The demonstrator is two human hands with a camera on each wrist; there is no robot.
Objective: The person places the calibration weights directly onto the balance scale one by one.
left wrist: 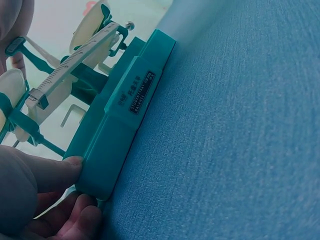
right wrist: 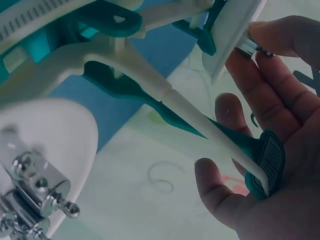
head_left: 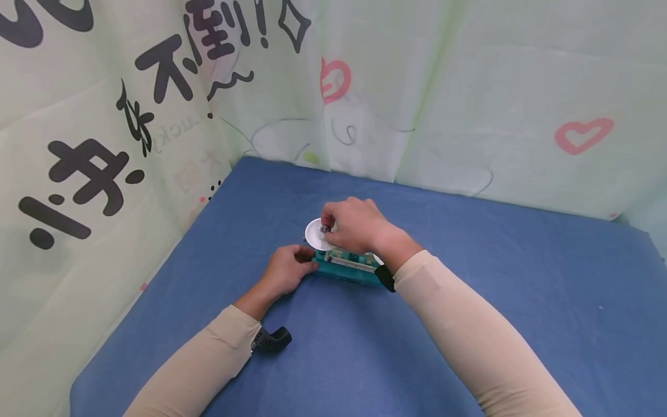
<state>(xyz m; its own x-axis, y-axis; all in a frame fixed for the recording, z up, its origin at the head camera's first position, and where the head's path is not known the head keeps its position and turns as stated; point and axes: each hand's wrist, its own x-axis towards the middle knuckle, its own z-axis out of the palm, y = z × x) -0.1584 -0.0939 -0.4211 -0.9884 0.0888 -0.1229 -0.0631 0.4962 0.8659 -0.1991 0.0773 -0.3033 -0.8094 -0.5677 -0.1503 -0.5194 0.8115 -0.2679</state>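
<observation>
A teal tray balance [head_left: 346, 272] with a white graduated beam [left wrist: 75, 57] stands on the table. My left hand [head_left: 285, 271] pinches the near left end of its base [left wrist: 107, 150], thumb on top and fingers curled below. My right hand [head_left: 356, 223] reaches over the balance and pinches a small shiny metal weight [right wrist: 246, 46] between thumb and fingers. That weight is right at the surface of the left white pan [head_left: 314, 234]. On the other white pan [right wrist: 80, 125] lie several metal weights [right wrist: 42, 185] with knobs. My right forearm mostly hides this pan in the head view.
A blue cloth [head_left: 469, 324] covers the table. Pale printed curtains [head_left: 469, 104] hang along its left and back edges. In the right wrist view, the balance's white pointer [right wrist: 200, 125] and teal scale plate [right wrist: 272, 162] overlap my right palm.
</observation>
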